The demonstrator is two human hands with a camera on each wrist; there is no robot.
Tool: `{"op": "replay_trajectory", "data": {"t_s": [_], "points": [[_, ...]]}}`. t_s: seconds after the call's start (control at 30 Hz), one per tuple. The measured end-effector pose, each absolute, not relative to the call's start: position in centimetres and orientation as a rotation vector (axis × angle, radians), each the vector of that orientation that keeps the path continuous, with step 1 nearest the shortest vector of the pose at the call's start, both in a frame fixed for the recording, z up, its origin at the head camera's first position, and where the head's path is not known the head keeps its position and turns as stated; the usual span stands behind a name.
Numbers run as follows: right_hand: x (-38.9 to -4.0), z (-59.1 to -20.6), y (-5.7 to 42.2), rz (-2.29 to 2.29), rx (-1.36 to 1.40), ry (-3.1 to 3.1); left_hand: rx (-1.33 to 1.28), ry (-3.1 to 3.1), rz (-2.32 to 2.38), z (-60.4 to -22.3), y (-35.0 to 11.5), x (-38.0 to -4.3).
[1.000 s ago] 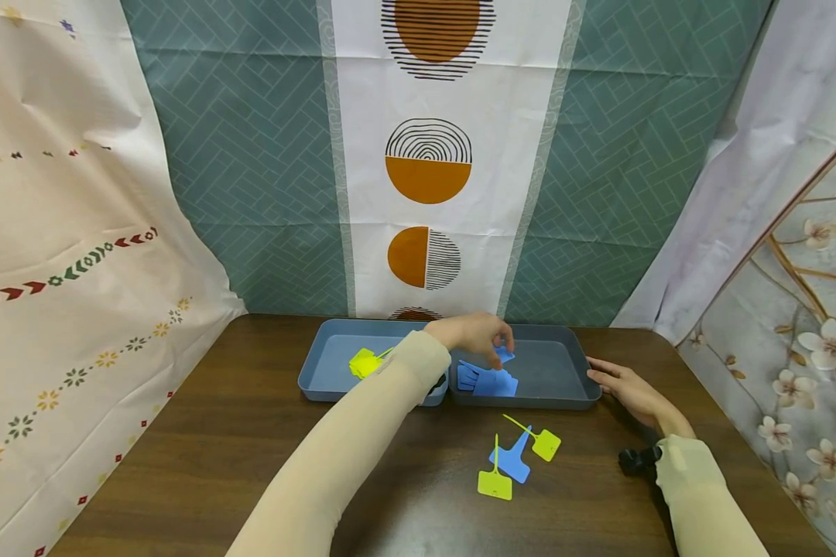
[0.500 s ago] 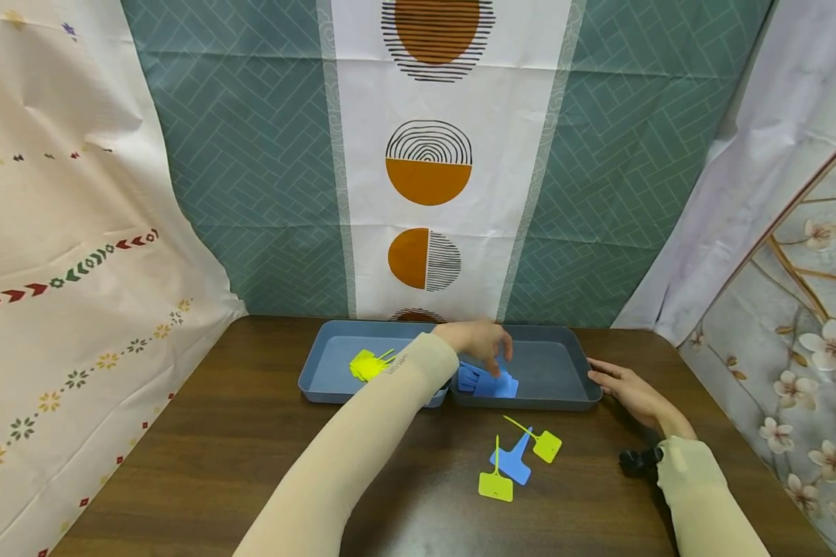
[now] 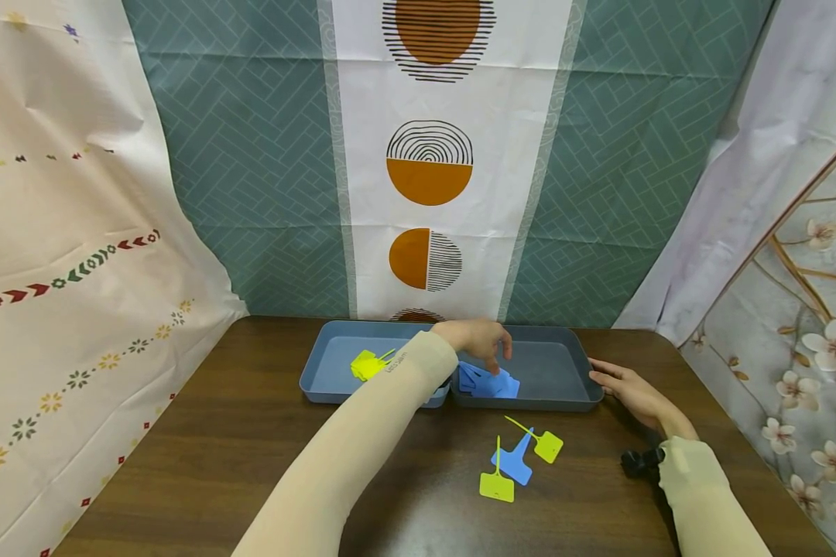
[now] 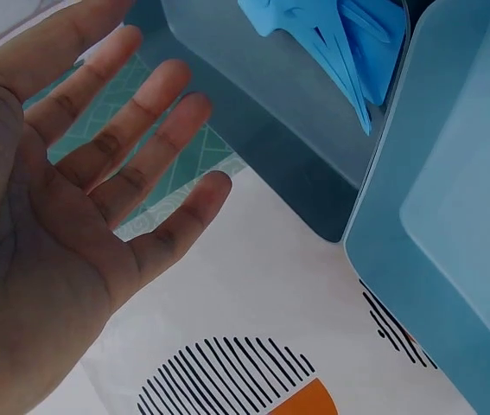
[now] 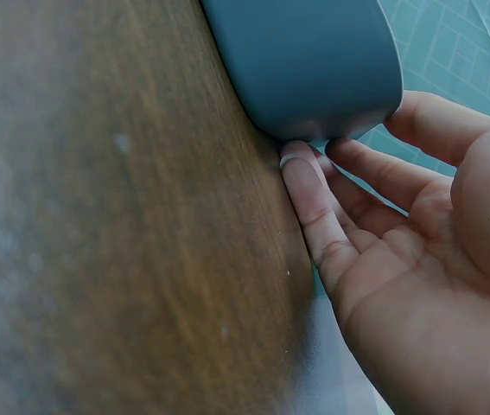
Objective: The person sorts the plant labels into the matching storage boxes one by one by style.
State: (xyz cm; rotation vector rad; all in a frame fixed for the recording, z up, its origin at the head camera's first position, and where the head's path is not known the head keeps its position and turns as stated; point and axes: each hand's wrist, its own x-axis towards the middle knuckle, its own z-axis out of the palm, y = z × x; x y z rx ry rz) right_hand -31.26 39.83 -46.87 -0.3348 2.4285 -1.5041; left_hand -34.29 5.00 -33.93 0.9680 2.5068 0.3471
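Observation:
My left hand is over the left part of the right tray, fingers spread and holding nothing. The left wrist view shows the palm of this hand beside the tray. Below the fingers, a pile of blue T-shaped plant labels lies in that tray. With its fingertips, my right hand touches the right end of the same tray; the right wrist view shows its fingers against the tray's outer wall.
The left tray, partly covered by my left sleeve, contains yellow plant labels. On the wooden table in front of the trays lie a blue label and two yellow labels. A patterned curtain hangs behind.
A second ago my left hand held a blue plant label above the pile. It has let go, and the pile lies slightly differently. My right hand stays at the tray's end.

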Motion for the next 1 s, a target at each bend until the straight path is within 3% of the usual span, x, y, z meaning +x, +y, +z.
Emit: {"op": "replay_trajectory", "data": {"t_s": [1.0], "points": [[-31.4, -46.9, 40.0, -1.482, -0.33, 2.433, 1.249, 2.447, 0.727, -34.8, 2.1, -31.2]]}}
